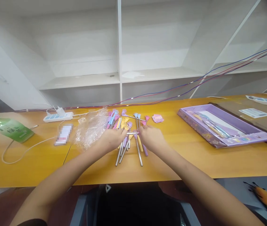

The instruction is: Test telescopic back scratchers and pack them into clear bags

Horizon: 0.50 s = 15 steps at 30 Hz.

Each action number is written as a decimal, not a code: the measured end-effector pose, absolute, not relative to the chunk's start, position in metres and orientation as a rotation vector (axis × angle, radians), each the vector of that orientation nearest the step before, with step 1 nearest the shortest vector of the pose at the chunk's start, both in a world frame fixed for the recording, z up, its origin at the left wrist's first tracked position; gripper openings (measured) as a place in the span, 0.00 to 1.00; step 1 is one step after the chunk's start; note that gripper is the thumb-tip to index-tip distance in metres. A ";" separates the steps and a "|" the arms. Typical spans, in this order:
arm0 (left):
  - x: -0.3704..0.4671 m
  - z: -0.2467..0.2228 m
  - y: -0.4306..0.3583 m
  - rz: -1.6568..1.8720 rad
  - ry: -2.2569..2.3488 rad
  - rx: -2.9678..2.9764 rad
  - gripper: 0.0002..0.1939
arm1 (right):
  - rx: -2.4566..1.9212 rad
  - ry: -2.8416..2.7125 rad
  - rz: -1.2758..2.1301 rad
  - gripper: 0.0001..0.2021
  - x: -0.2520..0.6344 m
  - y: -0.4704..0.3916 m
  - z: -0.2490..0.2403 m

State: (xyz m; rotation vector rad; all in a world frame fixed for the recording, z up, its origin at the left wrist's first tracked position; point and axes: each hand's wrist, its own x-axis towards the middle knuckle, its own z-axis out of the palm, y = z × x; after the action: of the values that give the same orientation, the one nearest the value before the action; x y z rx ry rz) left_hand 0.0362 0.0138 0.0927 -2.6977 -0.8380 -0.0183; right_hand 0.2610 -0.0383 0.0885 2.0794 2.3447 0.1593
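Between my two hands runs a short metal rod (132, 133), held level just above a pile of hand-shaped sticks. My left hand (113, 138) is closed round its left end, and my right hand (150, 137) is closed round its right end. Beneath and around them lie several metal sticks (139, 153) with small plastic hands in pink, blue, yellow and purple. More colourful sticks (111, 118) are bunched beyond my left hand. Crumpled clear plastic wrap (91, 128) lies left of the pile. A small stack of pink tags (157, 118) sits beyond my right hand.
On the right are a purple box (194, 128) holding pens and a flat cardboard box (255, 116). A green pouch (12, 128), a phone (63, 135), a cable and a power strip (58, 117) are at left. White shelves (81, 81) stand behind the table.
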 end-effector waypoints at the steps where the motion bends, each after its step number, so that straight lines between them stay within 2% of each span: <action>1: 0.036 0.091 0.014 -0.023 -0.826 -2.696 0.11 | 2.067 2.350 0.166 0.19 0.260 -0.039 0.088; 9: 0.020 0.092 0.015 0.066 -0.795 -2.697 0.11 | 1.937 2.397 0.151 0.14 0.258 -0.043 0.089; 15: -0.019 0.103 0.024 0.142 -0.916 -2.661 0.08 | 1.984 2.356 0.249 0.17 0.300 -0.048 0.087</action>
State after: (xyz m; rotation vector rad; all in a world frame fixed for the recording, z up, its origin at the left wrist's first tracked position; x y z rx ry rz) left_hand -0.0192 0.0243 0.1026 -2.6610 -0.9159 0.1419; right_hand 0.3001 -0.0475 0.0870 1.9839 2.3559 0.2488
